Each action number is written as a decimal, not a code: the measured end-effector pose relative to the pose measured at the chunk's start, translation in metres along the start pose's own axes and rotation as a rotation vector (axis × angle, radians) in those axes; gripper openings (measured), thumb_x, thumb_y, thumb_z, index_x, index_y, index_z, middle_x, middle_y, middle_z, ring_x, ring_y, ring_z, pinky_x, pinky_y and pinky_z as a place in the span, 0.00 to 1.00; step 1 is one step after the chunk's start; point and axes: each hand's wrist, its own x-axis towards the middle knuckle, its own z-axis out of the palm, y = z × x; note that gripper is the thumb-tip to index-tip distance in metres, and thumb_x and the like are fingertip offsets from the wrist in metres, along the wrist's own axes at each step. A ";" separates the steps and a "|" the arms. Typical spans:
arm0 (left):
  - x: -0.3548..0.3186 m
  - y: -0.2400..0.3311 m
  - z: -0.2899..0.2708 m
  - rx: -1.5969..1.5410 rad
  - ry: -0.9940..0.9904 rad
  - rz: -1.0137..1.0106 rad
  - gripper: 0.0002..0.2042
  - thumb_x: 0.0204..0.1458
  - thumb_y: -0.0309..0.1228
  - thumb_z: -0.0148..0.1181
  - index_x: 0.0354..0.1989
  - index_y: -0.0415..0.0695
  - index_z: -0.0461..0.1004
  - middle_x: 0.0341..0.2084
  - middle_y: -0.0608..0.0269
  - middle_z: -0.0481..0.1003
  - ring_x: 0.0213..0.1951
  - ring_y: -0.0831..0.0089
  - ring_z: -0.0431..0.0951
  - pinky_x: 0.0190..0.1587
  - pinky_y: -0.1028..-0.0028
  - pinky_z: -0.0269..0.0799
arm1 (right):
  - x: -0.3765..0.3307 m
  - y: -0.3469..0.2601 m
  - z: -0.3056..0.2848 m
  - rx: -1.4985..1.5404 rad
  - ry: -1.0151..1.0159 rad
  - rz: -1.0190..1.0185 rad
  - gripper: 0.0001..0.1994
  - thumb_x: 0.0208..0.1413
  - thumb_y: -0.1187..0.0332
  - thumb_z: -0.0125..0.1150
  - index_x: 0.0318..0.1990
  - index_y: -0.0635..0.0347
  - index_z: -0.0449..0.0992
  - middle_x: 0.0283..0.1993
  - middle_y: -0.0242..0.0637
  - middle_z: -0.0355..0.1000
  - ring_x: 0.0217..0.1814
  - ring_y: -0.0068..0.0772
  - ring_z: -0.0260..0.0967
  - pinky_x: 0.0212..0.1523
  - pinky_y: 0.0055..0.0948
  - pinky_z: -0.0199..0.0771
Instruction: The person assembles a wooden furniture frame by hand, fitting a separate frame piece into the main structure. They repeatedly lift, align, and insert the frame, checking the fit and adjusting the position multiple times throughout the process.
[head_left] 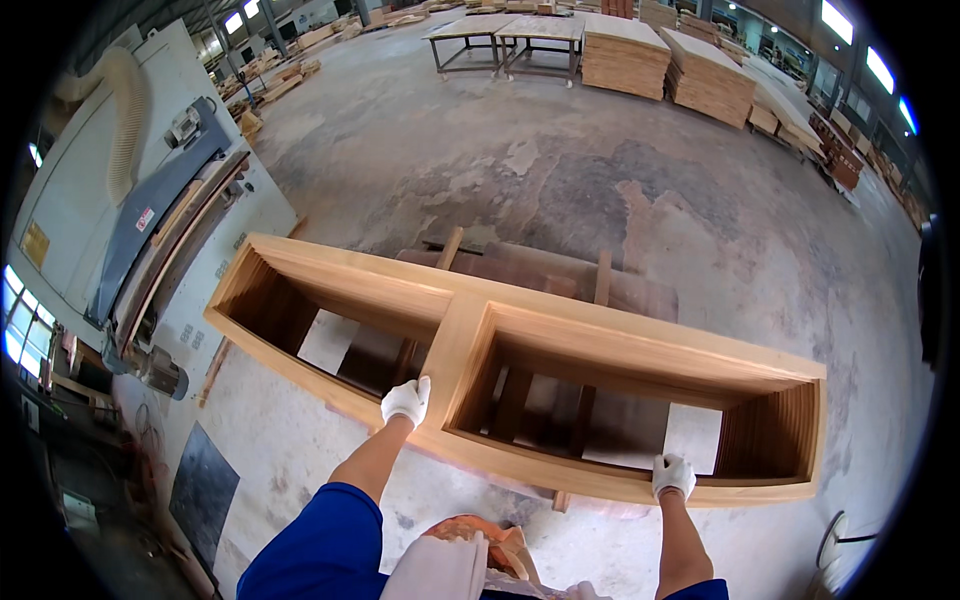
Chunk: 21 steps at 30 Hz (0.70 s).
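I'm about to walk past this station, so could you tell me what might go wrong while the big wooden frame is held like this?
Both gloved hands, the left hand and the right hand, grip only the near edge of the long two-bay wooden frame, so its far side could tip or swing. It sits over a low pallet and might catch on the slats. The machine stands close to its left end, so a turn might strike it.

Bright, even daylight fills the hall. Windows [860, 45] far right blow out white; more glare at the left edge. Concrete floor [560, 170] evenly lit, shadows soft, dark only inside the wooden frame [610, 350]. Strong fisheye bend, black vignette at corners. Centre sharp, rim slightly soft.
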 end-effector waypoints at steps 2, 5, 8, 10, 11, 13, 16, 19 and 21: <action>0.003 0.002 0.003 -0.012 0.004 0.003 0.33 0.64 0.59 0.30 0.38 0.48 0.80 0.38 0.47 0.81 0.45 0.45 0.80 0.50 0.51 0.74 | 0.002 0.003 0.005 -0.018 0.016 -0.009 0.16 0.55 0.53 0.54 0.32 0.52 0.84 0.35 0.49 0.79 0.40 0.54 0.77 0.43 0.47 0.76; 0.004 0.001 0.006 -0.024 0.003 0.001 0.33 0.63 0.59 0.30 0.38 0.48 0.80 0.38 0.47 0.81 0.45 0.46 0.80 0.50 0.52 0.74 | 0.000 0.007 0.006 -0.030 -0.006 0.007 0.16 0.54 0.53 0.54 0.32 0.51 0.84 0.36 0.49 0.79 0.40 0.54 0.77 0.43 0.47 0.77; 0.004 0.003 0.006 -0.013 0.005 0.003 0.33 0.63 0.60 0.30 0.38 0.48 0.80 0.38 0.47 0.81 0.45 0.46 0.80 0.50 0.52 0.74 | 0.003 0.005 0.006 -0.014 0.001 0.002 0.16 0.54 0.53 0.54 0.32 0.52 0.84 0.36 0.48 0.79 0.40 0.54 0.77 0.43 0.47 0.77; 0.001 0.001 0.004 -0.017 0.017 0.011 0.33 0.63 0.60 0.31 0.38 0.48 0.80 0.38 0.48 0.81 0.45 0.46 0.80 0.50 0.52 0.74 | 0.001 0.003 0.004 -0.023 0.005 0.010 0.17 0.54 0.53 0.53 0.32 0.52 0.84 0.36 0.48 0.79 0.40 0.54 0.78 0.43 0.46 0.77; 0.002 0.002 0.001 -0.016 0.012 0.005 0.33 0.63 0.60 0.31 0.38 0.49 0.80 0.38 0.47 0.81 0.45 0.46 0.80 0.50 0.52 0.74 | 0.001 0.001 0.003 -0.013 0.008 0.005 0.17 0.54 0.53 0.53 0.32 0.52 0.84 0.36 0.48 0.79 0.40 0.54 0.78 0.43 0.46 0.77; 0.005 0.002 -0.004 -0.020 0.006 -0.014 0.33 0.63 0.60 0.31 0.38 0.49 0.81 0.38 0.47 0.81 0.45 0.46 0.80 0.50 0.52 0.74 | 0.002 -0.005 0.001 0.003 0.017 -0.013 0.17 0.54 0.53 0.54 0.32 0.53 0.84 0.36 0.49 0.79 0.40 0.54 0.78 0.43 0.46 0.77; 0.010 -0.005 0.002 -0.016 0.014 0.009 0.33 0.62 0.60 0.30 0.40 0.49 0.81 0.40 0.46 0.80 0.46 0.45 0.79 0.51 0.52 0.74 | 0.004 0.003 0.010 0.010 0.039 -0.020 0.17 0.54 0.53 0.54 0.31 0.55 0.84 0.35 0.50 0.78 0.39 0.55 0.77 0.42 0.48 0.76; 0.005 0.000 0.000 -0.046 -0.041 0.063 0.34 0.62 0.61 0.31 0.41 0.48 0.81 0.41 0.47 0.80 0.46 0.46 0.80 0.51 0.52 0.74 | 0.002 0.008 0.007 0.023 0.043 -0.016 0.17 0.54 0.53 0.55 0.31 0.56 0.83 0.34 0.51 0.78 0.38 0.56 0.77 0.42 0.50 0.76; 0.001 0.007 -0.006 -0.048 -0.043 0.022 0.34 0.62 0.60 0.30 0.41 0.48 0.81 0.41 0.48 0.81 0.46 0.47 0.80 0.50 0.52 0.74 | 0.006 0.014 0.017 0.001 0.058 -0.008 0.16 0.53 0.55 0.55 0.30 0.56 0.83 0.33 0.52 0.78 0.37 0.57 0.77 0.41 0.50 0.76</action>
